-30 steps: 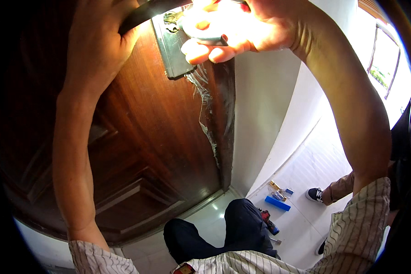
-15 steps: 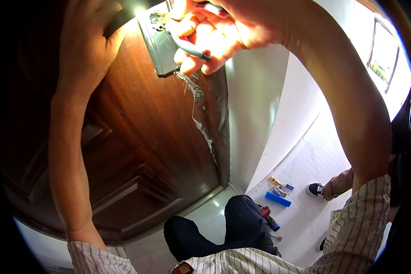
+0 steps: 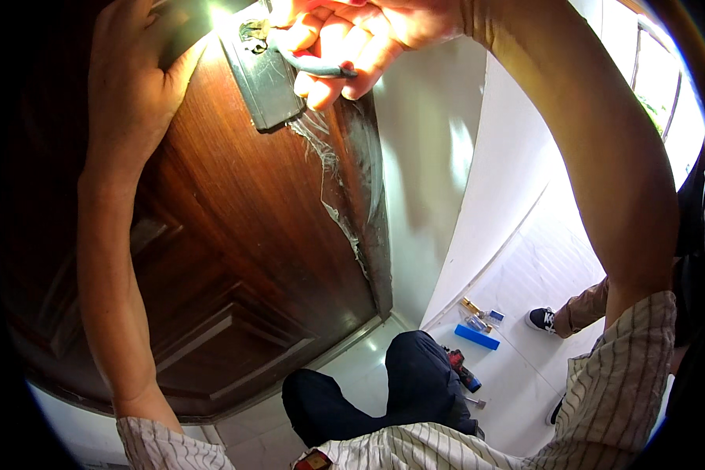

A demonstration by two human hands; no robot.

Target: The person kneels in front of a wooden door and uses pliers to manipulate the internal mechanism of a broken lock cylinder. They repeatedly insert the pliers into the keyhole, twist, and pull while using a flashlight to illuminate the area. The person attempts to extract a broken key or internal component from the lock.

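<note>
A dark brown wooden door (image 3: 235,219) fills the left side. On its edge is a dark grey lock plate (image 3: 265,98) with an opening near the top where the inside shows, and a curved lever handle (image 3: 313,66). My left hand (image 3: 137,82) is closed around a dark, slim light (image 3: 182,27) whose bright beam falls on the plate. My right hand (image 3: 352,39) is beside the plate with its palm lit, lower fingers curled behind the lever. Its thumb and forefinger come together at the top edge; what they pinch is lost in glare and cut off.
Torn whitish film (image 3: 330,176) hangs along the door edge beside the white wall (image 3: 423,172). On the tiled floor lie a blue box (image 3: 477,337), small brass-coloured parts (image 3: 470,307) and a red-and-black power tool (image 3: 462,370). Another person's shoe (image 3: 540,321) stands at the right.
The view has shifted slightly, with the lock plate and both hands now a little higher and further left. My left hand still holds the light on the plate.
</note>
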